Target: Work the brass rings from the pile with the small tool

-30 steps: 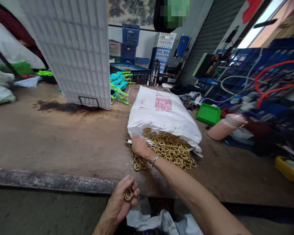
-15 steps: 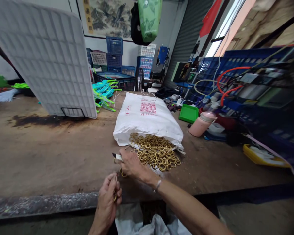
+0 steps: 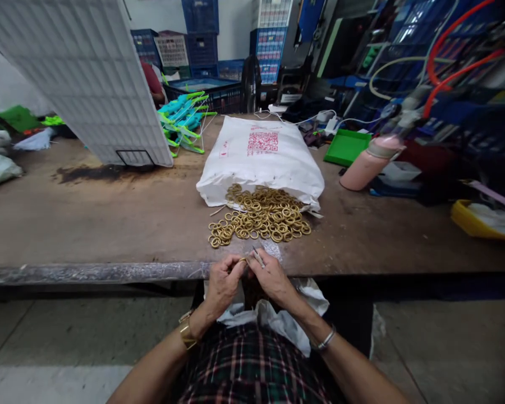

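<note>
My left hand (image 3: 224, 282) is closed, its fingertips pinching a brass-coloured ring (image 3: 242, 260) at the table's front edge. Close against it, my right hand (image 3: 273, 280) grips a small, slim blade-like tool (image 3: 258, 257), whose tip points up and to the left. The fingertips of both hands meet around the ring, so part of it is hidden. Just beyond them, a heap of brass-coloured rings (image 3: 273, 219) spills from the mouth of a white woven sack (image 3: 235, 151) with red print.
A white grid panel (image 3: 88, 84) stands at the left on a black wire stand. Teal and lime-green items (image 3: 185, 120) lie behind it. On the right are a green tray (image 3: 347, 146), a pink bottle (image 3: 366, 168) and a yellow tray (image 3: 473, 221). Orange hoses hang above.
My right hand has left the ring heap and come back to my left hand at the table edge. Several rings have been drawn leftward from the heap. The view has tilted down.
</note>
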The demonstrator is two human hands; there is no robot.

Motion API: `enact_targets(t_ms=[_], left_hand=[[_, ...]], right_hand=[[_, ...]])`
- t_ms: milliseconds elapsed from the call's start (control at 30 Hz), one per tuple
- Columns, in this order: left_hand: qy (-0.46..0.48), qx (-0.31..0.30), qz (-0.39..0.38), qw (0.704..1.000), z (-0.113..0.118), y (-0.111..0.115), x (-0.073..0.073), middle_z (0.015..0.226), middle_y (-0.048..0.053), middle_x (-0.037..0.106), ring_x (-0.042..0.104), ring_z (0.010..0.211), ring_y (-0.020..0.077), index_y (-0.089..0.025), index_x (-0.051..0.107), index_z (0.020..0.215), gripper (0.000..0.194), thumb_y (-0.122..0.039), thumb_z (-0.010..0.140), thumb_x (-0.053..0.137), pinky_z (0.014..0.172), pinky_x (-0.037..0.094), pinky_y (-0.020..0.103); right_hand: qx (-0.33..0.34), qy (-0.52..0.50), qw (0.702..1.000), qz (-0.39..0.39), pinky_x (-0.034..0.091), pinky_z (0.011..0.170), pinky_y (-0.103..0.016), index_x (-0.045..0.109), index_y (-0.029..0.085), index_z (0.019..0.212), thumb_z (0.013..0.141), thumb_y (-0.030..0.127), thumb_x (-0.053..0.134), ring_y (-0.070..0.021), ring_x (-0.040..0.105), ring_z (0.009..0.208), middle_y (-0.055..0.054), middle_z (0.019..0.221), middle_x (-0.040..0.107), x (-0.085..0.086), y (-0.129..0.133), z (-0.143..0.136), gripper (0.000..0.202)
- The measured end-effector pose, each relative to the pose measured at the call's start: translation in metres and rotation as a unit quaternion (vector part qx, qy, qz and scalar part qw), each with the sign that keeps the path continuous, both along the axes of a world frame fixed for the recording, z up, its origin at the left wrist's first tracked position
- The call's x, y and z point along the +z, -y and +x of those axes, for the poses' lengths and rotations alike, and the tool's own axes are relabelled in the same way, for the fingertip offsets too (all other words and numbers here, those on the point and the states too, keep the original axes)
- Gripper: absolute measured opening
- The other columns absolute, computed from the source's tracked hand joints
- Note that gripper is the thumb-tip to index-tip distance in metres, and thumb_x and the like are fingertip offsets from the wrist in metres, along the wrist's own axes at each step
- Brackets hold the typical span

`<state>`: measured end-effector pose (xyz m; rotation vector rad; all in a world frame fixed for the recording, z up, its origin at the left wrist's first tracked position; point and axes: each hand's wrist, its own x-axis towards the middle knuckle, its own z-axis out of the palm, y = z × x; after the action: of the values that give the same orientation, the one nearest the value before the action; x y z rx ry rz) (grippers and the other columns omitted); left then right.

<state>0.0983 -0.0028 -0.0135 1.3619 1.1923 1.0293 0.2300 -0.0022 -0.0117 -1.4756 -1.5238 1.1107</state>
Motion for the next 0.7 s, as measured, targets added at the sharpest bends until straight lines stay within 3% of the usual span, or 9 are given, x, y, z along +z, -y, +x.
enact_targets(t_ms=[100, 233, 367, 500, 700], left_hand=[[-0.059, -0.039, 0.06, 0.996, 0.005, 0.003, 0.0, 0.06, -0.001, 0.058, 0.05, 0.058, 0.0101, -0.015, 0.06, 0.066, 0.02, -0.027, 0.079, 0.05, 0.059, 0.038, 0.021], [-0.068, -0.045, 0.047, 0.996, 0.01, 0.005, 0.0, 0.06, -0.001, 0.057, 0.049, 0.057, 0.0102, -0.015, 0.059, 0.065, 0.019, -0.027, 0.078, 0.051, 0.058, 0.038, 0.021], [-0.005, -0.057, -0.057, 0.997, 0.009, 0.009, 0.001, 0.053, -0.005, 0.047, 0.039, 0.047, 0.0068, -0.015, 0.054, 0.068, 0.023, -0.037, 0.075, 0.055, 0.047, 0.032, 0.019], [0.095, -0.1, -0.184, 0.973, 0.004, 0.015, 0.002, 0.054, -0.005, 0.047, 0.034, 0.04, 0.0047, -0.016, 0.05, 0.076, 0.031, -0.048, 0.075, 0.053, 0.039, 0.025, 0.017], [0.165, -0.093, -0.221, 0.957, 0.0, 0.017, 0.005, 0.054, -0.006, 0.045, 0.032, 0.039, 0.003, -0.016, 0.049, 0.076, 0.033, -0.048, 0.072, 0.058, 0.037, 0.02, 0.016]], right_hand=[[-0.008, -0.046, 0.998, -0.038, 0.034, 0.054, -0.022, 0.046, 0.019, 0.065, 0.082, 0.042, 0.039, -0.0096, 0.043, 0.053, 0.004, 0.054, 0.048, -0.001, 0.006, 0.006, 0.03], [-0.036, -0.06, 0.997, -0.031, 0.032, 0.052, -0.022, 0.045, 0.018, 0.061, 0.078, 0.041, 0.043, -0.0091, 0.039, 0.052, 0.005, 0.054, 0.044, -0.003, 0.008, 0.009, 0.028], [-0.05, -0.035, 0.998, -0.007, 0.031, 0.053, -0.021, 0.045, 0.018, 0.061, 0.074, 0.035, 0.045, -0.0088, 0.037, 0.055, 0.006, 0.056, 0.04, -0.006, 0.009, 0.008, 0.021], [-0.041, -0.018, 0.999, 0.0, 0.031, 0.055, -0.021, 0.047, 0.018, 0.063, 0.075, 0.034, 0.045, -0.0088, 0.038, 0.056, 0.006, 0.056, 0.041, -0.007, 0.012, 0.007, 0.02], [-0.042, 0.003, 0.999, 0.003, 0.033, 0.054, -0.021, 0.047, 0.018, 0.064, 0.081, 0.033, 0.039, -0.0099, 0.043, 0.055, 0.004, 0.056, 0.048, -0.008, 0.014, 0.012, 0.023]])
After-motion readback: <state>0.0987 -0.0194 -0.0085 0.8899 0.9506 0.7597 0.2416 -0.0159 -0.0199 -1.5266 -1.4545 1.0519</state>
